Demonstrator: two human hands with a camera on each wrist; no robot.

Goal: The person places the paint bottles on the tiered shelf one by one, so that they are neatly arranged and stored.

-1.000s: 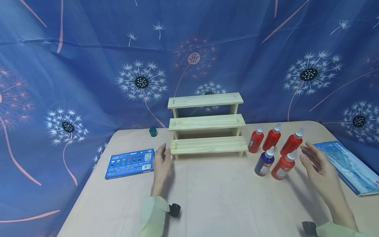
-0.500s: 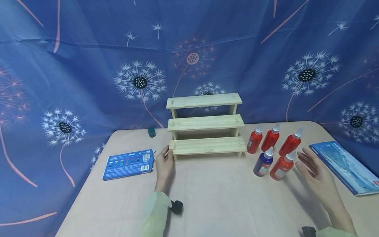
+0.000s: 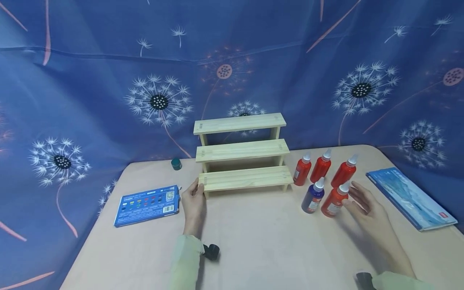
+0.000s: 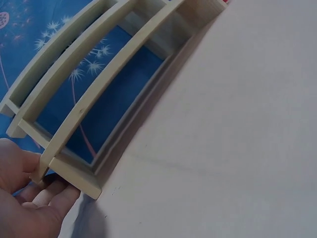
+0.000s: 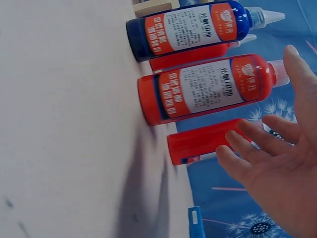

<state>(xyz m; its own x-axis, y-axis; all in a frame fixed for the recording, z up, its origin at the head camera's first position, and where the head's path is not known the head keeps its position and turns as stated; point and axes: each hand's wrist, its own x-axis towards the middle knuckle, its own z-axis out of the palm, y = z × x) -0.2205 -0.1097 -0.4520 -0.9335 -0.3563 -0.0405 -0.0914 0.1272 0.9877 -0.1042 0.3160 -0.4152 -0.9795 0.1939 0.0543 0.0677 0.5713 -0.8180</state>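
A three-step wooden stand stands at the middle back of the table. My left hand grips the left end of its lowest board, thumb above and fingers beneath, as the left wrist view shows on the stand. To the right are several red squeeze bottles with pointed nozzles and one dark blue squeeze bottle, all upright. My right hand is just right of the front red squeeze bottle. In the right wrist view, its fingers are spread beside that red bottle, holding nothing; contact cannot be told.
A blue watercolor paint box lies left of the left hand. Behind it sits a small dark green jar. At the right edge lies a blue pad with a landscape cover. A blue dandelion-print cloth hangs behind the table.
My left hand has moved to the stand's lowest board and taken hold of its end. My right hand has come closer to the front red bottle. The head view has turned slightly right.
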